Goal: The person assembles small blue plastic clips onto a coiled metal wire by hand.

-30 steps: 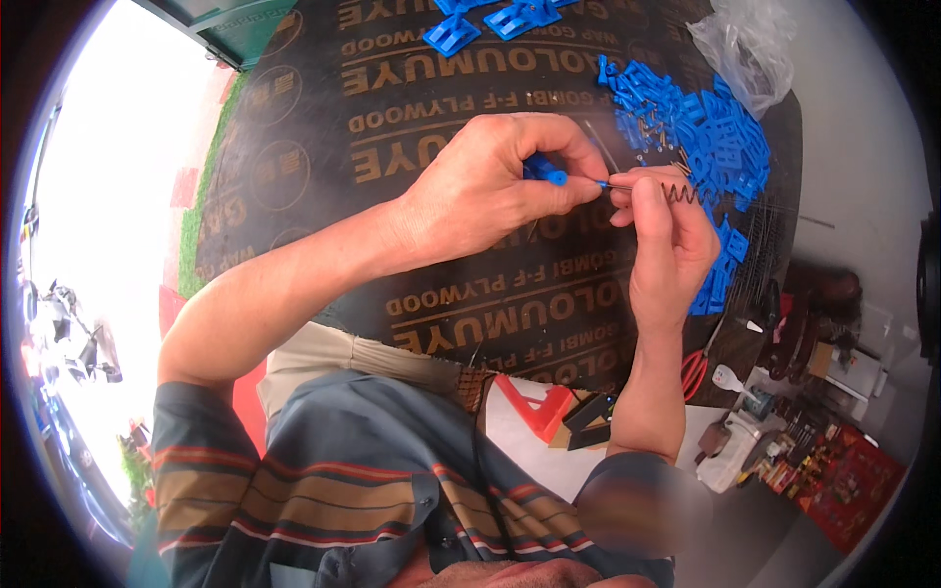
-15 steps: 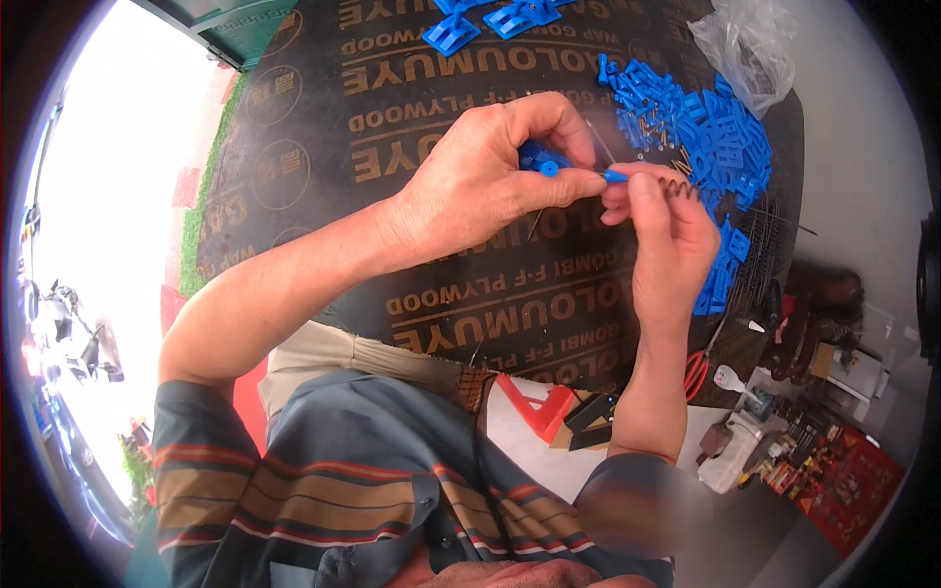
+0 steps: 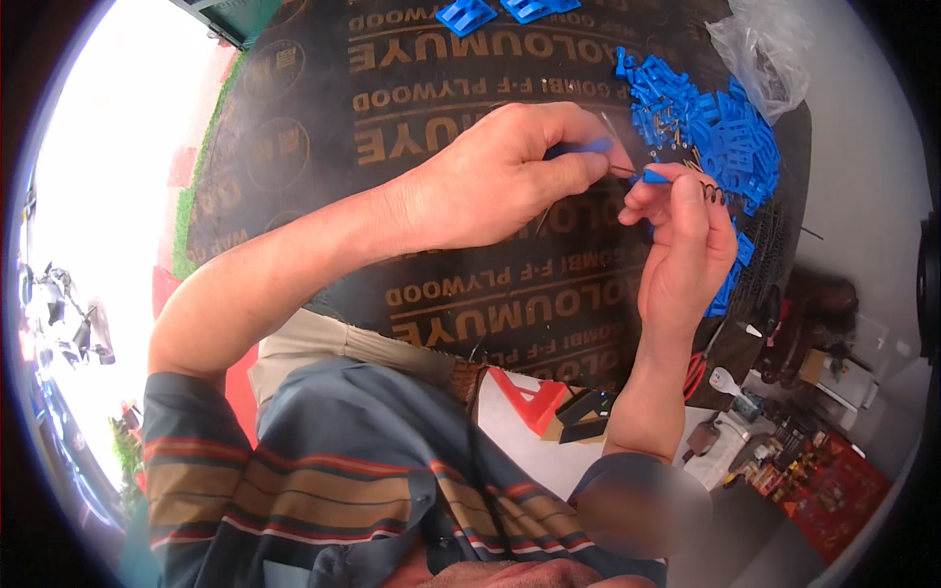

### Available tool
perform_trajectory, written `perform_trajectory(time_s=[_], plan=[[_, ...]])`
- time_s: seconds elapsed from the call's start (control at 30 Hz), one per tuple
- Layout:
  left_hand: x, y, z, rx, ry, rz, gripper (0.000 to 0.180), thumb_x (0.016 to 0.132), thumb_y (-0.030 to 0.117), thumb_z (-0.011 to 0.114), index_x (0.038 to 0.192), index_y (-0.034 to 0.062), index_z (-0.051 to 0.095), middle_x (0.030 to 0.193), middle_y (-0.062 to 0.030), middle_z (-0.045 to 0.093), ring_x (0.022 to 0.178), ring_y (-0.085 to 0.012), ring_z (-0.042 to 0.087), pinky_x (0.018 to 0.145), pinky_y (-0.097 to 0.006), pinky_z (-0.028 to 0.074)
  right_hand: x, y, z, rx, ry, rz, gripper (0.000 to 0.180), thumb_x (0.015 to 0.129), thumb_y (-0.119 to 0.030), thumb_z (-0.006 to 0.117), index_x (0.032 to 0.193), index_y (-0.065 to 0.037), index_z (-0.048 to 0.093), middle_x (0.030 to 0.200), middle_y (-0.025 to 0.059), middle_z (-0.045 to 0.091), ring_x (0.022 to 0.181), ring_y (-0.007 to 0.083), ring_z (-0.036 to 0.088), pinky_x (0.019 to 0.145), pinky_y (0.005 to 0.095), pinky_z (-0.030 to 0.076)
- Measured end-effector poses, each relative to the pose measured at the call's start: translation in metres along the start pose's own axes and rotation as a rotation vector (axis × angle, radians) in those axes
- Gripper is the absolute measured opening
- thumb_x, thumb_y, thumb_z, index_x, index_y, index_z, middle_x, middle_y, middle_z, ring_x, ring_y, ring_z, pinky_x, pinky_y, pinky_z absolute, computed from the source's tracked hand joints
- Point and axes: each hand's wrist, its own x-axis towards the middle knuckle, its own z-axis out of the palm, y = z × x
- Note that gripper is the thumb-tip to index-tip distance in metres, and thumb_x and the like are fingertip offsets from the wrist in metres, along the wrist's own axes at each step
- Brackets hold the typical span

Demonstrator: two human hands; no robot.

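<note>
Over the board, my left hand (image 3: pixel 490 181) is closed round a blue plastic part (image 3: pixel 588 146), mostly hidden by the fingers and blurred. A thin metal wire (image 3: pixel 621 171) sticks out from that grip toward the right hand. My right hand (image 3: pixel 683 245) pinches a small blue plastic piece (image 3: pixel 656 177) between thumb and fingertips. A dark coil spring (image 3: pixel 713 192) also rests in its fingers. The wire's tip lies close to the small blue piece; whether they touch I cannot tell.
A heap of blue plastic parts (image 3: pixel 737 147) with metal pins (image 3: pixel 667 127) lies right of my hands, a clear plastic bag (image 3: pixel 769 59) behind it. Thin dark rods (image 3: pixel 769 235) and red-handled pliers or scissors (image 3: pixel 695 372) lie nearer. More blue parts (image 3: pixel 465 16) sit at the far edge.
My hands have drawn apart a little, and the right one has shifted right with the small blue piece and spring. The blue part in my left hand is now more covered.
</note>
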Motion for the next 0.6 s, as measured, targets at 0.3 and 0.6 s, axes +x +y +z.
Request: perform_trajectory(time_s=[0.3,0.6], plan=[[0.004,-0.014,-0.001,0.394,0.082,0.446,0.025,0.105,0.01,0.062,0.125,-0.0006,0.07,0.115,-0.0143,0.067,0.112,-0.0286,0.066,0.097,-0.038,0.053,-0.001,-0.003,0.002,-0.039,0.019,-0.033,0.026,0.107,-0.019,0.06,0.11,0.005,0.072,0.091,0.01,0.073,0.078,0.0142,0.066,0.071,0.0292,0.055],[0.002,-0.01,0.0,0.448,0.092,0.466,0.025,0.102,0.005,0.062,0.125,-0.0005,0.071,0.115,-0.0146,0.066,0.109,-0.03,0.066,0.095,-0.039,0.053,-0.002,-0.005,0.002,-0.071,0.024,-0.032,0.024,0.107,-0.017,0.062,0.11,0.004,0.073,0.092,0.0092,0.074,0.078,0.0131,0.067,0.071,0.028,0.056]])
